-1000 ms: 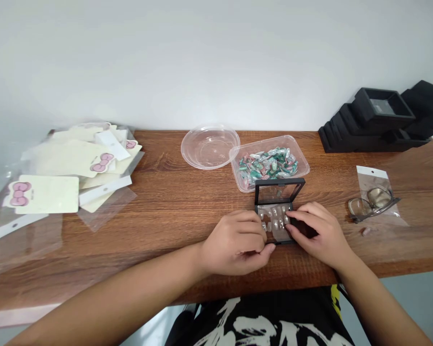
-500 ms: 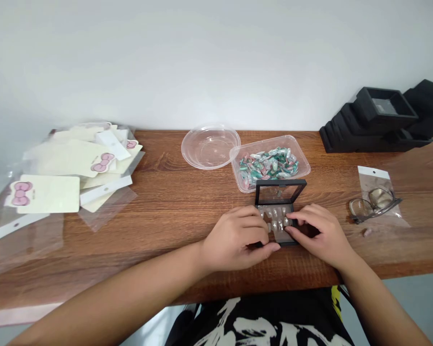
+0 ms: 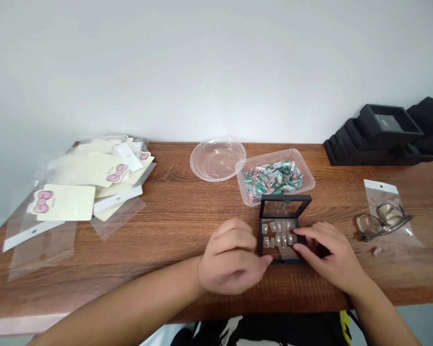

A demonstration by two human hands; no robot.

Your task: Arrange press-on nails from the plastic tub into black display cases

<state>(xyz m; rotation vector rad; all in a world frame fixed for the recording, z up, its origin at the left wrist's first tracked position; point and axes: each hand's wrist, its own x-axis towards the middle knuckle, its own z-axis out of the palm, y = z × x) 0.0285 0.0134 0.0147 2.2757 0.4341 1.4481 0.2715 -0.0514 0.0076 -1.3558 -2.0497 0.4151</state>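
Observation:
A small black display case (image 3: 261, 235) stands with its windowed lid (image 3: 286, 197) raised near the table's front edge. Two rows of clear press-on nails (image 3: 278, 240), some with white star or heart marks, lie inside it. My left hand (image 3: 234, 259), blurred by motion, is curled at the case's left side, its thumb by the lower left corner; whatever its folded fingers may hold is hidden. From the right, my right hand (image 3: 330, 252) grips the case's side, index finger and thumb tips a little apart beside the rightmost nails.
Behind the case, a clear tub (image 3: 312, 185) holds many green, pink and clear nails, with a round plastic lid (image 3: 218, 161) beside it. Cream cards in bags (image 3: 75, 202) pile up at left. At right are glasses (image 3: 384, 221) on a plastic bag (image 3: 380, 186) and stacked black cases (image 3: 378, 139).
My left hand has drawn back left from the nails, uncovering the left part of both rows. My right hand stays at the case's right side. The whole view has shifted slightly.

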